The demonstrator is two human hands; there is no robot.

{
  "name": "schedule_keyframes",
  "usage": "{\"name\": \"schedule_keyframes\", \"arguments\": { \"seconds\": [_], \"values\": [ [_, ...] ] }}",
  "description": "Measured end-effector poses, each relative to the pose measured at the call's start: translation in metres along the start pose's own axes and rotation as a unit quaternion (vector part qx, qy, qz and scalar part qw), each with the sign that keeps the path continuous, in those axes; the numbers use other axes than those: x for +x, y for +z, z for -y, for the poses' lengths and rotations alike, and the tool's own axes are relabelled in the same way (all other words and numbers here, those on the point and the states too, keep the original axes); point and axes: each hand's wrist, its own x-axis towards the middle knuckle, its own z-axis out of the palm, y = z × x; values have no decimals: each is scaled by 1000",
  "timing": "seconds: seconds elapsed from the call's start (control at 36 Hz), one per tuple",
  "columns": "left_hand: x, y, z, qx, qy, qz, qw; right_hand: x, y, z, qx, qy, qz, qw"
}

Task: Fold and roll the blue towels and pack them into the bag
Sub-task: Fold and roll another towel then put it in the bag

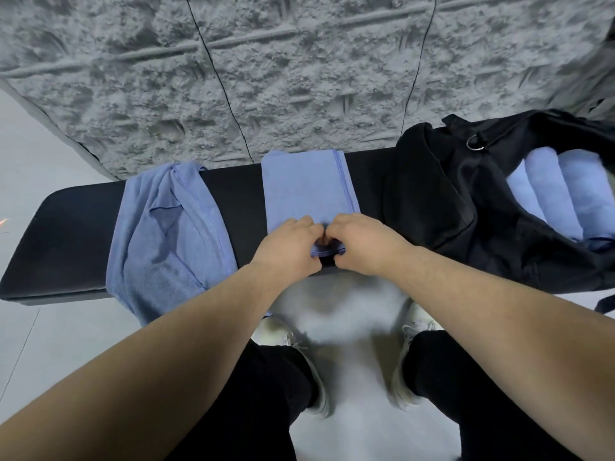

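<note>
A blue towel [307, 191], folded into a long strip, lies across the black bench [80, 227]. My left hand [289, 247] and my right hand [362, 242] sit side by side at its near end, fingers curled round the rolled-up edge. A second blue towel [166, 234] lies crumpled to the left, hanging over the bench's front edge. At the right stands an open black bag [442, 201] with three rolled blue towels [565, 194] inside.
A rough grey textured wall [266, 71] rises right behind the bench. Pale floor tiles [346, 321] lie below, with my legs in black trousers and white shoes [412, 331] close to the bench front. A metal ring [475, 142] hangs on the bag's strap.
</note>
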Motion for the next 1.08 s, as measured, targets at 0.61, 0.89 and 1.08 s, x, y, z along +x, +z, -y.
{"name": "schedule_keyframes", "arguments": {
  "seconds": [0.61, 0.89, 1.08],
  "values": [
    [0, 5, -5, -88, -38, -23, 995, -4, 4, 1, 21, 32, -32, 999],
    [-8, 2, -7, -9, -28, -32, 999, -13, 0, 0, 25, 36, -20, 999],
    [-9, 1, -5, 8, -43, -6, 999, -17, 2, -5, 24, 23, 9, 999]
  ]
}}
